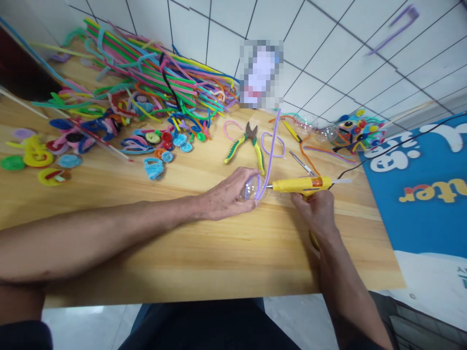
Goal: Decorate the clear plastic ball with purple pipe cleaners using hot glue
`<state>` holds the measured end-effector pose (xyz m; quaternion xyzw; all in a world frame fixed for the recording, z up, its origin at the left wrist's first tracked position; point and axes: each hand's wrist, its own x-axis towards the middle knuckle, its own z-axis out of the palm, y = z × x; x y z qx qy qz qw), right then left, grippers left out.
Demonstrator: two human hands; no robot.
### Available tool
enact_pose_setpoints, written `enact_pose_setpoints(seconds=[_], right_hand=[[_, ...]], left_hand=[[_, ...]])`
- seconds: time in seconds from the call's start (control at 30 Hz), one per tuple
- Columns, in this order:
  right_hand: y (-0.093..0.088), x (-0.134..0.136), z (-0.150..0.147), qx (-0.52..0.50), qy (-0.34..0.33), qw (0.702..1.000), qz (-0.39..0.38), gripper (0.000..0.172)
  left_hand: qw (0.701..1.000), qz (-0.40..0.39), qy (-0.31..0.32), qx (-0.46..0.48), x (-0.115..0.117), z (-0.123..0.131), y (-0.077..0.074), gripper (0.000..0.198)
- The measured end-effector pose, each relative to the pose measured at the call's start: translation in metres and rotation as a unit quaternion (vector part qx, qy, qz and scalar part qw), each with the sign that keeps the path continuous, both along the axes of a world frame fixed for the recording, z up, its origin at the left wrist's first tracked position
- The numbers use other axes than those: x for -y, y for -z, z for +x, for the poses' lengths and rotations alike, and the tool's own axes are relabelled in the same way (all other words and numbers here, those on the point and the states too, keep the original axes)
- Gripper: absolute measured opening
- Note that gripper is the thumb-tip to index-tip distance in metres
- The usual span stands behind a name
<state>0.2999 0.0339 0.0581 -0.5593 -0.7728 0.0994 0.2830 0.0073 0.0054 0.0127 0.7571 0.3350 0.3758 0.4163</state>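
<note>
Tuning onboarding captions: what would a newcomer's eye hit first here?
Likely the bright heap of fuzzy sticks at the back left of the table. Then, near the picture's middle, the yellow glue gun in the right hand, its nozzle pointing at the clear round piece in the left hand.

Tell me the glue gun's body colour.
Mainly yellow; the glue gun shows best in the head view.

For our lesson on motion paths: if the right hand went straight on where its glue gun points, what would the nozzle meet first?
Likely the purple pipe cleaner at the clear ball in the left hand, though depth there is unclear.
</note>
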Motion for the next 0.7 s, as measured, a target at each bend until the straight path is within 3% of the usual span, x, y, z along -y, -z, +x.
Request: enact_pose_setpoints(seconds=[0.2,0.47,0.57,0.7], right_hand=[[-0.002,0.000,0.000,0.014,0.002,1.000,-0.001,0.020],[-0.008,-0.005,0.001,-0.029,0.080,0.996,-0.036,0.034],[-0.016,-0.017,0.026,-0.067,0.136,0.988,-0.017,0.038],[-0.009,-0.042,0.095,-0.071,0.242,0.968,0.018,0.049]], left_hand=[[1.000,0.005,0.000,-0.001,-0.001,0.000,0.000,0.067],[1.000,0.010,-0.001,-0.013,-0.001,-0.001,0.003,0.066],[1.000,0.008,-0.004,-0.021,-0.001,-0.003,0.005,0.066],[1.000,0.010,-0.007,-0.020,0.000,-0.005,0.006,0.063]])
